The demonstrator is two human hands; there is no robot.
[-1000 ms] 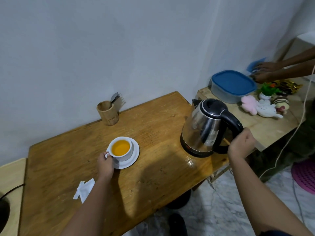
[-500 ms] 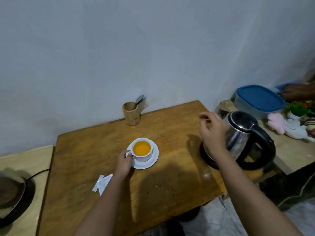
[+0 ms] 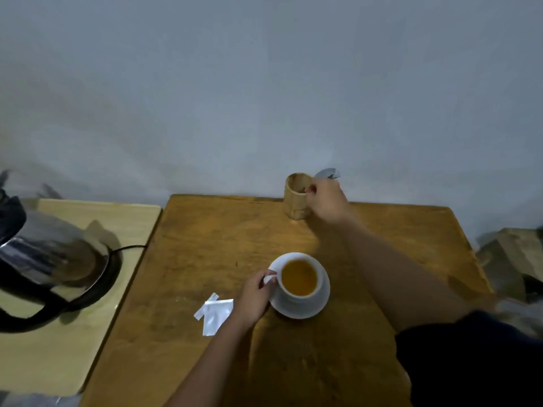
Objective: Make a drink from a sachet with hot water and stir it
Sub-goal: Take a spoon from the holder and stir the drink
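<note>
One cup (image 3: pixel 299 279): white, filled with orange drink, on one saucer (image 3: pixel 305 308), mid-table (image 3: pixel 205 230).
Two hands: left hand (image 3: pixel 254 298) pinching the cup handle; right hand (image 3: pixel 326 202) at the holder rim, fingers curled around cutlery (image 3: pixel 327 173), grip itself partly hidden.
One holder (image 3: pixel 296 196): wooden, upright, at the far table edge by the wall.
One sachet (image 3: pixel 219 314): white, torn, flat beside the left hand, with one torn strip (image 3: pixel 205 306) touching it.
One kettle (image 3: pixel 44 259): steel, blurred, on the pale side table (image 3: pixel 88 215) at left.
</note>
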